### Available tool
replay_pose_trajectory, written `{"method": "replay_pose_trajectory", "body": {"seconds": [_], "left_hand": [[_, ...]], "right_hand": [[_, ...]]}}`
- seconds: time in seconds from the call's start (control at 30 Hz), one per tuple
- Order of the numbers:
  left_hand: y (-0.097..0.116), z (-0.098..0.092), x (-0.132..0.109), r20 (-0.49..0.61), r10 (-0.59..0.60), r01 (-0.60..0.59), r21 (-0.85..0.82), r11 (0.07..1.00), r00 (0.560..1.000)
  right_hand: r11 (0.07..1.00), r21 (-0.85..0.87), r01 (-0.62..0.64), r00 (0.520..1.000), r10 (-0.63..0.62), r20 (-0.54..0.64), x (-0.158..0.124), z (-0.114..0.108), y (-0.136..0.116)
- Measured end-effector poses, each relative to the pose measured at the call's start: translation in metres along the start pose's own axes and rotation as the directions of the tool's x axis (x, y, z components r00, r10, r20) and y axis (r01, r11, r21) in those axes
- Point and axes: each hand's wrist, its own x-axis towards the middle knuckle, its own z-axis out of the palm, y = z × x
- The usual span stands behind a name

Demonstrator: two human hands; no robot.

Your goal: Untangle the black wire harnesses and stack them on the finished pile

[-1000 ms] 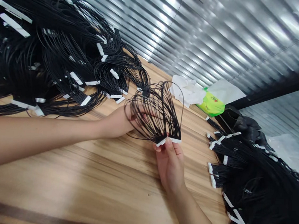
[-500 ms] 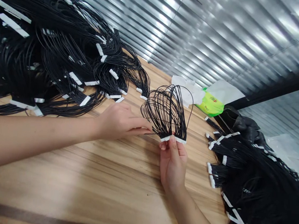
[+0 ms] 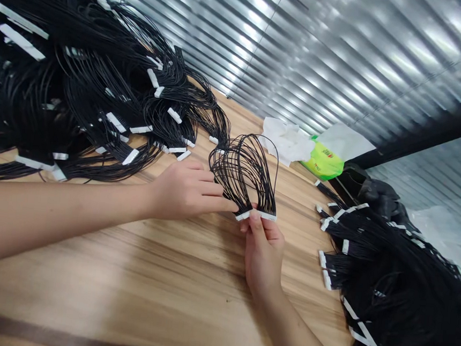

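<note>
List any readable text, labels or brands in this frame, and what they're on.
On the green packet by the wall: a red logo mark, too blurred to read.
On the white connectors of the wire harness held in the right hand: no print visible.
No other text shows.

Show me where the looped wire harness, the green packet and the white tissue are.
looped wire harness [image 3: 247, 169], head view, on the black wire loop.
green packet [image 3: 323, 162], head view, on its green front.
white tissue [image 3: 285, 140], head view, on its crumpled middle.
</note>
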Motion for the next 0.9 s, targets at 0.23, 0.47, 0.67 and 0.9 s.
{"method": "replay_pose_trajectory", "body": {"seconds": [0.23,0.47,0.67,0.9], "left_hand": [[0.012,0.002,0.002,0.126,-0.162,0.177,-0.122,0.977,0.979],[0.022,0.000,0.009,0.226,-0.171,0.182,-0.028,0.983,0.959],[0.015,0.003,0.008,0.163,-0.123,0.121,0.018,0.992,0.979],[0.009,-0.005,0.005,-0.021,0.245,-0.245,-0.109,0.963,0.969]], "right_hand": [[0.995,-0.102,-0.002,1.000,0.002,0.000,-0.002,0.001,0.001],[0.992,-0.126,-0.025,1.000,0.024,-0.005,-0.003,0.003,-0.002],[0.998,-0.046,-0.034,0.999,0.035,0.019,-0.004,-0.001,-0.001],[0.954,0.291,-0.070,0.996,0.082,-0.026,0.006,0.004,-0.013]]}}
